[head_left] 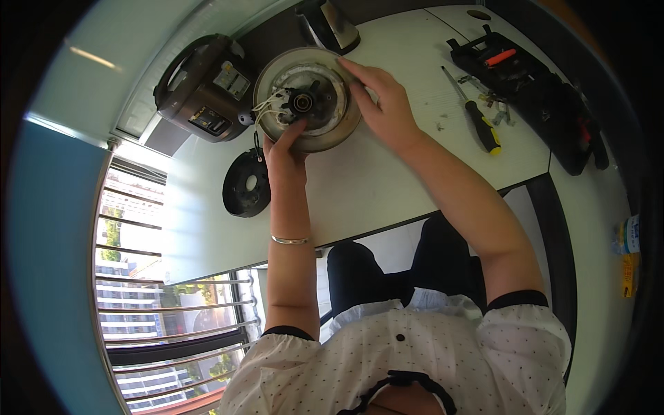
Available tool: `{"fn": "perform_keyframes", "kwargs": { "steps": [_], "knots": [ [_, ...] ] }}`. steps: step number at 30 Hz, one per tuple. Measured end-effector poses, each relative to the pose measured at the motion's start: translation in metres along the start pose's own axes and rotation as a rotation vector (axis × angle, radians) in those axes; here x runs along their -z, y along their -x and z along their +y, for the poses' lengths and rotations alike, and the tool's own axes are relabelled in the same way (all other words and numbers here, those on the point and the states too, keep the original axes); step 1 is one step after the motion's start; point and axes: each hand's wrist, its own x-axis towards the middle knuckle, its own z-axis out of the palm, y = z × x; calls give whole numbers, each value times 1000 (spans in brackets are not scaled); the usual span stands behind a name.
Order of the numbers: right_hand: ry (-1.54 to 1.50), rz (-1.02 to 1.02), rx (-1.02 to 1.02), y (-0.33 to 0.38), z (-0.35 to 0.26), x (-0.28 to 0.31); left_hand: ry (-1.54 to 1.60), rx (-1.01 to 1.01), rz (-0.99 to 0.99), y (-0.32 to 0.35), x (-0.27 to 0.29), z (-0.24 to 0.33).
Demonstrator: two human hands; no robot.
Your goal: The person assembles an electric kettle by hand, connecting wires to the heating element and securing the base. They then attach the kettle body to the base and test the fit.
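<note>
An electric kettle body (330, 135) is tipped so its exposed underside faces me. A black round connector (302, 104) sits in the middle of the underside, with pale wires (263, 105) at its left. My left hand (285, 153) grips the near rim, its thumb reaching up beside the connector. My right hand (384, 104) holds the right rim, fingers stretched along the edge. Below and left of the kettle body lies a black round base cover (238, 192) with a pale hole in its middle. The kettle's far side is hidden.
A brown rice cooker (207, 90) stands at the back left, a black-and-steel kettle (337, 29) at the back. On the right lie a screwdriver (478, 121), small metal parts (499, 111) and an opened black tool case (536, 93). A barred window (173, 304) is at left.
</note>
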Motion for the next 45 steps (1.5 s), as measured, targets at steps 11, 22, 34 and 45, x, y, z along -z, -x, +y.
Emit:
{"fn": "perform_keyframes", "kwargs": {
  "steps": [11, 22, 34, 45],
  "knots": [
    [6, 136, -72, 4, 3, -3, 121, 28, -144, -9, 22, -3],
    [-143, 219, -381, 5, 7, -1, -136, -110, -163, -3, 10, -3],
    [-48, 203, -565, -3, 13, 7, -204, -90, -102, 1, 6, -5],
    [17, 155, -468, -10, 33, 19, -160, -58, -191, 4, 1, 0]
  ]
}}
